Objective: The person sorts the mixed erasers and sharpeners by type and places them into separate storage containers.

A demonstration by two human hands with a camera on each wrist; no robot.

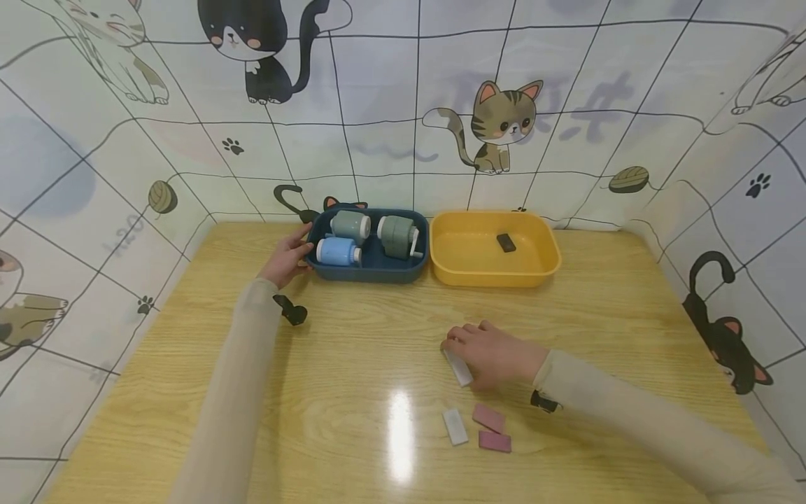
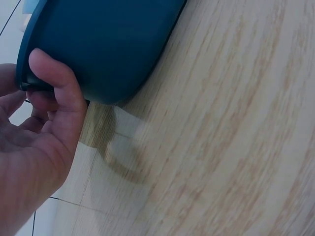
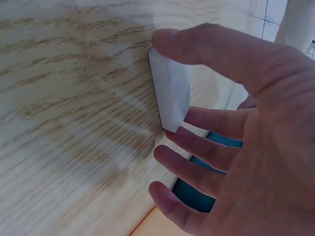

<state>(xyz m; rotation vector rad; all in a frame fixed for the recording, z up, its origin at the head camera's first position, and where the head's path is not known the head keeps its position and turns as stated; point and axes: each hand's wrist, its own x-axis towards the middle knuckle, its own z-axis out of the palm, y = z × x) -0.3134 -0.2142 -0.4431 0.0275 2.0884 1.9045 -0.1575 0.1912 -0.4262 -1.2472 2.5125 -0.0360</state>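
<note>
At the back left of the table, my left hand [image 1: 287, 258] holds the left end of a dark blue bin [image 1: 373, 274]. In the left wrist view its thumb lies on the outer wall and the fingers curl behind the rim. Inside the bin are a green crank pencil sharpener [image 1: 398, 236], a grey-green sharpener [image 1: 350, 226] and a light blue one [image 1: 337, 253]. My right hand [image 1: 497, 355] is over the table's middle right, pinching a white, slab-shaped eraser [image 3: 169, 88] between thumb and fingers. The eraser stands on its narrow edge, close against the wood.
Near me lie another white eraser [image 1: 455, 427] and two pink erasers, one lighter [image 1: 488, 418] and one darker [image 1: 495, 442]. A yellow bin [image 1: 494, 278] stands right beside the blue one, with a small dark block [image 1: 506, 243] inside. Cat-printed walls [image 1: 378, 84] border the table.
</note>
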